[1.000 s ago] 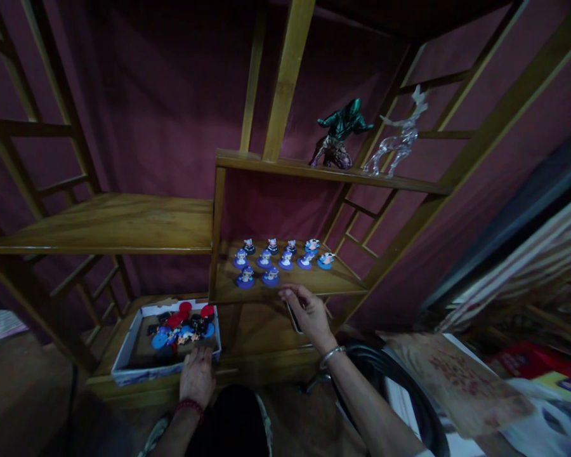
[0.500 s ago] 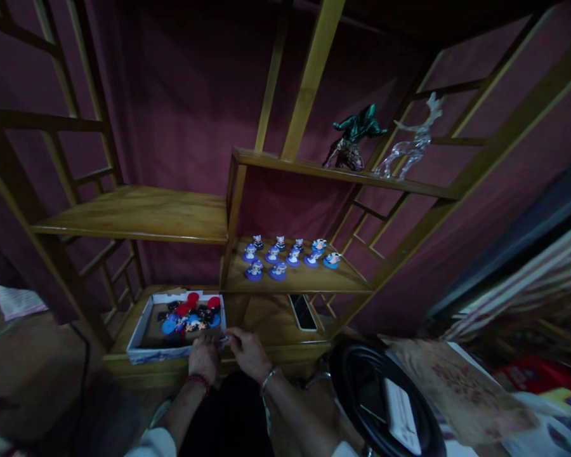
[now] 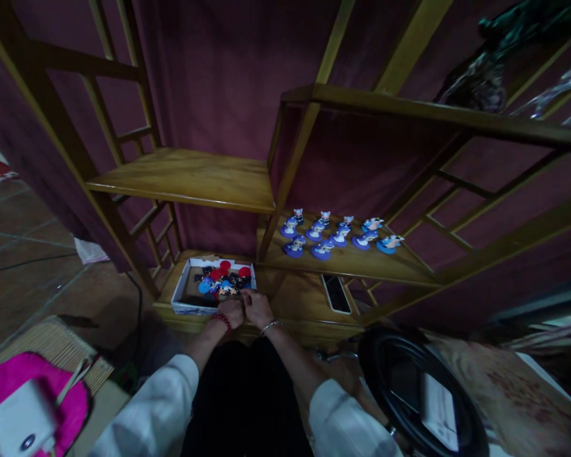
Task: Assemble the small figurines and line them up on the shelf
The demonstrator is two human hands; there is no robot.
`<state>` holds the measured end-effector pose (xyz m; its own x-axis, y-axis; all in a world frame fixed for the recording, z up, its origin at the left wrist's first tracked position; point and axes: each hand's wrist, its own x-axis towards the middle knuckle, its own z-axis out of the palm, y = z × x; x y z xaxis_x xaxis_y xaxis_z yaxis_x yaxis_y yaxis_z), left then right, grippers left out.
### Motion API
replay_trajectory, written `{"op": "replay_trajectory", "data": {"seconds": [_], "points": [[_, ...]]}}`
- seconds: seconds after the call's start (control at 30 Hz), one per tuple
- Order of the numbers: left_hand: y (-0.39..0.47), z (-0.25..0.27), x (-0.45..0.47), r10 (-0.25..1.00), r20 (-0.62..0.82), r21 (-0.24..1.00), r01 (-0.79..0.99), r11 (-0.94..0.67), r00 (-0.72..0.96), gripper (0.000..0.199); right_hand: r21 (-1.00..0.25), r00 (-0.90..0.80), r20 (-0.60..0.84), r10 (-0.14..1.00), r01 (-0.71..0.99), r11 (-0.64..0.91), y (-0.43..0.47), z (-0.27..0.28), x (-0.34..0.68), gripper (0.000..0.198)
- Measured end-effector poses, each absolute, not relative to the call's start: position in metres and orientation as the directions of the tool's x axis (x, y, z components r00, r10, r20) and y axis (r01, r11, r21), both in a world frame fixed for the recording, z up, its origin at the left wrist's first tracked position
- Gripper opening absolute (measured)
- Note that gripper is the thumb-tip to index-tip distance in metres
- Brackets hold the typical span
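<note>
My left hand (image 3: pixel 232 311) and my right hand (image 3: pixel 257 307) meet at the front right corner of a shallow cardboard box (image 3: pixel 183 289). The fingers of both are curled together, and whatever lies between them is hidden or too small to name. Inside the box is a jumble of small figurines (image 3: pixel 226 287) with red, blue and black parts. On the shelf to the right, several small figurines (image 3: pixel 315 230) stand in rows, most on purple bases, with a light blue one (image 3: pixel 389 244) at the right end.
A phone (image 3: pixel 336 294) lies on the lower shelf board, right of my hands. A round black object (image 3: pixel 368 355) stands at the lower right. The upper shelf (image 3: pixel 409 105) carries a dark green statue (image 3: pixel 528 28). A white device (image 3: pixel 23 419) sits on a pink mat at lower left.
My view has swung left and down, so the shelves appear shifted. My hands have come closer together beside the box. The standing figurines keep their places.
</note>
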<state>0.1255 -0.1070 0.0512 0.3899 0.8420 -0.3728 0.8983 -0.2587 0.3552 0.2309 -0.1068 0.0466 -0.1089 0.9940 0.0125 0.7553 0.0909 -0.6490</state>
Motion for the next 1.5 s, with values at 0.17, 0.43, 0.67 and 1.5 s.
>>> {"op": "replay_trajectory", "data": {"seconds": [0.17,0.43,0.67,1.5], "points": [[-0.089,0.041,0.104,0.863,-0.382,0.392,0.904,-0.173,0.331,0.033,-0.588,-0.157,-0.029,0.987,0.802,0.11,-0.096,0.035,0.221,0.031],[-0.073,0.027,0.08,0.904,-0.404,0.335,0.942,0.002,0.142,0.031,-0.394,-0.201,-0.204,0.958,0.913,0.108,-0.083,0.025,0.205,0.03],[-0.064,0.024,0.065,0.945,-0.322,0.285,0.946,0.154,-0.057,0.032,-0.362,-0.227,-0.341,0.912,0.927,0.096,-0.069,0.014,0.2,0.029],[-0.032,0.007,0.056,0.966,-0.245,0.218,0.966,0.141,-0.085,0.037,-0.292,-0.162,-0.402,0.901,0.956,0.042,-0.067,0.012,0.196,0.031]]}}
